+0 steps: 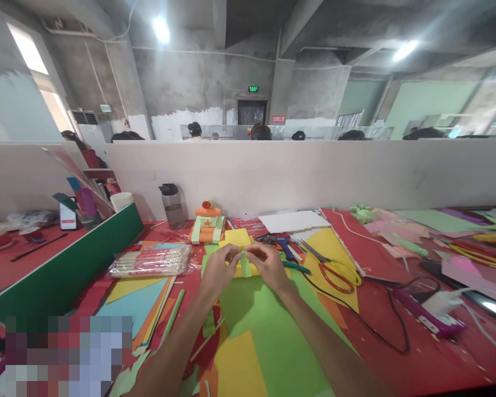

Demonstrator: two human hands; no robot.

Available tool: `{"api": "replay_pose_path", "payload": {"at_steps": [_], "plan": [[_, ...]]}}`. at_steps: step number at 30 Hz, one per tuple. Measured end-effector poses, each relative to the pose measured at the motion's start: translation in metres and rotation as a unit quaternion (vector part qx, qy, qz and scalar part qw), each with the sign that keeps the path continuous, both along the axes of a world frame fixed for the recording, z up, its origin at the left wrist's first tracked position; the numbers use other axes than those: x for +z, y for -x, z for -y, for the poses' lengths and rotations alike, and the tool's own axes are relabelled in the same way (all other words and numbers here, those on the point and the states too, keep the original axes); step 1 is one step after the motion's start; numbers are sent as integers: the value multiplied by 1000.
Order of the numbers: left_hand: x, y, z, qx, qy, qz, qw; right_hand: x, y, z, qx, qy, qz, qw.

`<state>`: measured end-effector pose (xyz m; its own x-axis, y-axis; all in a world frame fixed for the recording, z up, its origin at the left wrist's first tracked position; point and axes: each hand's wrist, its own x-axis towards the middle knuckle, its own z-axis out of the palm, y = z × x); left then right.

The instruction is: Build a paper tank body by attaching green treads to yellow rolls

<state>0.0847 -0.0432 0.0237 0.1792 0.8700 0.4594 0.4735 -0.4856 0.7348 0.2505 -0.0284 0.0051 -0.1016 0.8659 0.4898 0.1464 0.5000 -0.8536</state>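
At the frame's centre, the left hand [223, 263] and right hand [269, 263] meet in a pinching grip on a green strip [246, 268] over yellow paper [236, 237]; these papers look light, thin and easily creased, best held gently by their edges

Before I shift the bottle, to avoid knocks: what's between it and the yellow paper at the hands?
Head view: an orange paper model, beside the yellow paper.
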Motion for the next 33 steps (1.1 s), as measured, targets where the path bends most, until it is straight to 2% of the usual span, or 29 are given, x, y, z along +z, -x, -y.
{"api": "replay_pose_path", "payload": {"at_steps": [11, 17, 21, 26, 33], "plan": [[1, 3, 1, 4, -17, -33, 999, 0, 2, 3, 13, -4, 12, 1000], [-3, 5, 0, -11, -29, -48, 998, 2, 3, 8, -5, -51, 81, 995], [-5, 1, 1, -3, -34, -57, 998, 3, 3, 9, -16, -61, 90, 994], [-6, -2, 0, 13, -15, -62, 998, 1, 2, 5, -40, -46, 77, 995], [-2, 1, 0, 21, -20, -50, 998, 0, 1, 2, 19, 9, 29, 999]]}}
